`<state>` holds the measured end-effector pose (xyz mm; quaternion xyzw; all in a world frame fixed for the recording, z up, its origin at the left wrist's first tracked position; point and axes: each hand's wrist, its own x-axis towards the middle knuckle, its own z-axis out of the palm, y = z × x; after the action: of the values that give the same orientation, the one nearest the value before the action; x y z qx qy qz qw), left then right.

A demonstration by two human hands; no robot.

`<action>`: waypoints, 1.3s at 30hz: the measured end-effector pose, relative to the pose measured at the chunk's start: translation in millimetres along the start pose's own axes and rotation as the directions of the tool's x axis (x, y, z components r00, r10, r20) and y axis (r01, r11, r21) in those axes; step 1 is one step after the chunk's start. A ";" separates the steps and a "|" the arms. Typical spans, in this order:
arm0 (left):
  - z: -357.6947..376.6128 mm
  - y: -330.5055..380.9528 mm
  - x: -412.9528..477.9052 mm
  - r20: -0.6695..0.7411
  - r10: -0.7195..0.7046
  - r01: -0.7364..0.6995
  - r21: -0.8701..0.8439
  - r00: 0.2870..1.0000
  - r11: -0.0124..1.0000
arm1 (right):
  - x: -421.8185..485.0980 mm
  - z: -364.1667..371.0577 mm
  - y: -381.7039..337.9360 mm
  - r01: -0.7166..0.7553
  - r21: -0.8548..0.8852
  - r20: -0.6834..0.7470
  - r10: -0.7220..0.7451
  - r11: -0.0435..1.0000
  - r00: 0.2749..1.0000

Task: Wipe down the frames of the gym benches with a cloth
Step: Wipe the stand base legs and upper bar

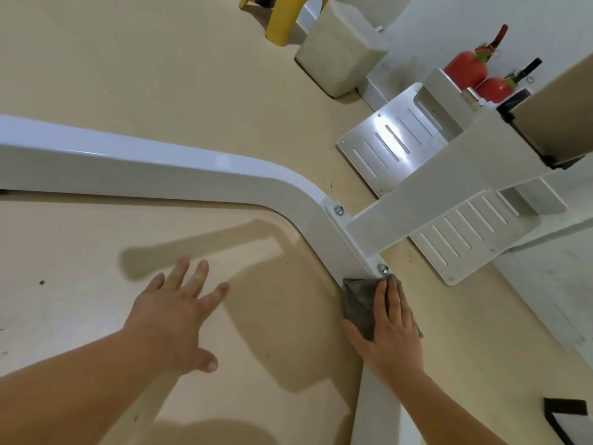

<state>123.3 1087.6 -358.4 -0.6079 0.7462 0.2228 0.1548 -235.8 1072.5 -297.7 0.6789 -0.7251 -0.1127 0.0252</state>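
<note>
A white metal bench frame (pixel 160 168) lies low over the beige floor and bends at a bolted joint (pixel 339 210). My right hand (pixel 393 329) presses a grey cloth (pixel 359 303) flat onto the frame's lower leg, just below a second bolt (pixel 382 269). Its fingers are straight on top of the cloth. My left hand (pixel 175 313) is spread with straight fingers over the floor inside the frame's bend, holding nothing.
Slotted white foot plates (pixel 394 139) (pixel 475 239) flank the frame's upright. Two red fire extinguishers (pixel 468 70) stand by the white wall. A white bin (pixel 337 49) and a yellow stool leg (pixel 282 20) sit farther back. A black-edged pad (pixel 568 419) shows at lower right.
</note>
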 end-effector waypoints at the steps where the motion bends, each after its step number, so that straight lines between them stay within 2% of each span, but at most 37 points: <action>1: -1.0 0.4 -0.5 0.007 -0.004 0.004 0.000 1.000 1.000 | -1.9 -0.5 0.0 -0.020 0.045 0.001 0.019 0.999 1.000; 5: -5.6 2.4 -3.7 0.013 -0.007 0.007 0.009 1.000 1.000 | -26.0 3.6 2.9 -0.095 0.156 -0.080 0.109 0.983 0.991; 10: -6.6 3.5 -2.7 0.043 -0.029 0.028 0.017 0.999 0.999 | -48.0 -0.5 16.6 -0.170 0.300 -0.009 0.181 0.939 0.983; 12: -8.0 5.1 -4.3 0.053 -0.028 0.027 0.016 0.998 1.000 | -45.2 -17.6 14.2 -0.213 0.427 -0.019 0.244 0.879 0.970; 13: -9.3 5.2 -4.8 0.059 -0.027 0.026 0.014 0.998 1.000 | -42.6 -27.1 7.3 -0.164 0.487 -0.072 0.227 0.858 0.971; 14: -10.1 5.2 -4.9 0.061 -0.024 0.023 0.014 0.998 1.000 | -38.2 -37.4 -3.0 -0.055 0.513 -0.160 0.158 0.857 0.974; 16: -10.7 6.5 -4.4 0.049 -0.025 0.025 -0.003 0.999 1.000 | -17.5 -51.6 -20.2 0.152 0.435 -0.325 -0.003 0.887 0.946; 17: -9.5 8.4 -4.7 0.045 -0.023 0.023 -0.004 0.999 1.000 | -2.4 -57.2 -25.2 0.201 0.369 -0.363 -0.058 0.908 0.930; 18: -7.7 9.8 -5.6 0.039 -0.011 0.012 -0.014 0.999 1.000 | 11.4 -60.0 -27.6 0.198 0.307 -0.352 -0.083 0.931 0.932; 21: -0.4 13.4 -7.2 0.019 0.038 -0.037 -0.029 0.999 0.999 | 38.2 -51.1 -23.3 0.048 0.187 -0.191 -0.012 0.981 0.982; 22: 2.0 17.8 -7.3 0.007 0.042 -0.042 -0.035 0.999 0.999 | 36.6 -43.8 -18.6 0.057 0.127 -0.145 -0.038 0.990 0.989; 23: 11.3 -4.8 1.5 0.015 -0.009 0.010 -0.069 1.000 0.998 | 57.8 -17.6 -48.2 0.147 0.071 -0.082 -0.141 0.987 0.987; 24: 14.0 -8.7 3.4 0.026 -0.016 0.019 -0.085 1.000 0.996 | 60.9 -1.1 -57.5 0.183 0.010 -0.031 -0.182 0.983 0.983; 28: 17.1 -12.1 1.8 -0.013 0.076 -0.077 -0.124 0.997 0.989 | 55.4 14.0 -46.0 0.190 -0.163 -0.061 -0.202 0.968 0.977; 31: 20.6 -14.7 4.2 0.013 0.097 -0.095 -0.109 0.995 0.989 | 59.1 17.5 -24.2 0.304 -0.350 -0.083 -0.352 0.886 0.932; 35: 22.3 -19.6 0.2 0.041 0.101 -0.097 -0.099 0.994 0.990 | 97.4 -4.6 -35.7 0.394 -0.420 -0.147 -0.489 0.818 0.859; 39: 20.0 -15.5 -0.4 0.034 0.109 -0.104 -0.123 0.993 0.987 | 125.6 -28.7 -67.0 0.381 -0.371 -0.180 -0.468 0.847 0.865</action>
<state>137.7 1095.8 -377.5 -0.5709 0.7594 0.2879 0.1207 -174.4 940.8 -297.6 0.8187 -0.5169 -0.1416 0.2063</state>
